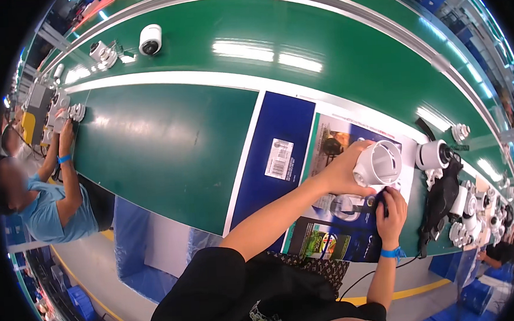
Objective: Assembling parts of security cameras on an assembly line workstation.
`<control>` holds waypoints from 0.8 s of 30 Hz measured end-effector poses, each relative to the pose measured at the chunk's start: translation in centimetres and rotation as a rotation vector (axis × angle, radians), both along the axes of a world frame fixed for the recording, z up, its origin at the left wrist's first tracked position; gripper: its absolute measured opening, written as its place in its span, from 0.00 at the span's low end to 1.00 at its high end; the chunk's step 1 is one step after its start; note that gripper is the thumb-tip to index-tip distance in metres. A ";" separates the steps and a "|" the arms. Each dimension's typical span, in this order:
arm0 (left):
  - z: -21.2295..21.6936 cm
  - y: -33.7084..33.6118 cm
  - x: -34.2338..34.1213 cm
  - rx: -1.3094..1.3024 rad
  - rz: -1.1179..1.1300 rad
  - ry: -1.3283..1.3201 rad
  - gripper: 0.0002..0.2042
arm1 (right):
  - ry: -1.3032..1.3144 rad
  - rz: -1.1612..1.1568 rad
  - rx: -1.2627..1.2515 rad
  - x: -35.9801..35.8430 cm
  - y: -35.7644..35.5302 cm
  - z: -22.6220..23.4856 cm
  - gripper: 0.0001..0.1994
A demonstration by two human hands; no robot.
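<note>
Left hand [345,170] grips white housing [378,164]; right hand [391,208] clenches dark cloth [381,203]; white camera [434,155] beside.

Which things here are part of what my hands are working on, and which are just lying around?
In hand:
- white camera housing, held by left hand
- dark cloth, under right hand
- flattened printed carton beneath them

Lying about:
- finished white camera to the right
- black bag
- dome camera on green conveyor belt
</note>
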State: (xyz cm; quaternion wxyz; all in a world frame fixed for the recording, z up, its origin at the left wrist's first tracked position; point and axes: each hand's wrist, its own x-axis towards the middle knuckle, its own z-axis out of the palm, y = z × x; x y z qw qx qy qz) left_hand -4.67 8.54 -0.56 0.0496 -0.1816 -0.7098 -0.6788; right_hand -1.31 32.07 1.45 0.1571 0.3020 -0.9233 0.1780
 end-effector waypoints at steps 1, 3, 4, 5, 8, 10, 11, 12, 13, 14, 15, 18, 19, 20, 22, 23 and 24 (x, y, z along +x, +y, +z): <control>-0.2 -0.1 0.0 -0.027 -0.007 0.028 0.52 | -0.037 -0.103 -0.097 -0.1 0.2 -0.9 0.13; -0.3 0.0 -0.3 -0.040 -0.037 0.036 0.52 | -0.076 -0.186 -0.224 -0.7 0.5 -1.2 0.11; -0.4 0.3 -0.4 -0.084 -0.006 0.092 0.52 | -0.077 -0.170 -0.231 -0.7 0.8 -1.0 0.10; -0.5 0.4 -0.4 -0.128 0.027 0.148 0.52 | -0.069 -0.176 -0.241 -0.7 0.9 -1.1 0.10; 0.3 0.3 -0.1 -0.182 0.065 0.206 0.48 | -0.078 -0.121 -0.239 -0.9 0.8 -1.7 0.13; -0.3 1.3 -0.4 -0.229 0.079 0.316 0.46 | -0.143 -0.214 -0.373 -0.7 1.8 -2.3 0.17; -0.3 1.5 -0.2 -0.280 0.066 0.342 0.46 | -0.199 -0.289 -0.443 -0.5 2.6 -3.1 0.18; 0.0 1.7 0.0 -0.330 0.051 0.366 0.45 | -0.128 -0.303 -0.418 -0.4 3.2 -3.4 0.17; 0.5 1.6 0.5 -0.403 0.045 0.349 0.44 | -0.136 -0.279 -0.404 -0.4 4.1 -3.8 0.16; 0.5 1.7 0.5 -0.476 0.003 0.376 0.43 | -0.142 -0.259 -0.388 -0.4 4.3 -3.6 0.15; 0.4 1.7 0.4 -0.549 -0.041 0.401 0.43 | -0.100 -0.201 -0.464 -0.5 4.1 -3.7 0.12; 0.4 1.3 1.0 -0.548 -0.028 0.332 0.43 | -0.120 -0.198 -0.403 -0.5 4.1 -3.9 0.09; 0.4 1.2 1.1 -0.523 -0.015 0.284 0.44 | -0.121 -0.195 -0.405 -0.5 4.1 -3.9 0.09; 0.5 1.1 1.1 -0.525 -0.015 0.285 0.44 | -0.160 -0.236 -0.416 -0.5 4.0 -3.9 0.07; 0.5 1.0 1.2 -0.531 0.004 0.262 0.43 | -0.202 -0.276 -0.430 -0.6 3.8 -4.0 0.05; 0.4 1.0 1.2 -0.533 0.000 0.262 0.43 | -0.211 -0.282 -0.458 -0.6 3.8 -4.1 0.05; 0.1 0.9 1.1 -0.507 0.031 0.258 0.43 | -0.221 -0.289 -0.486 -0.6 3.7 -4.1 0.04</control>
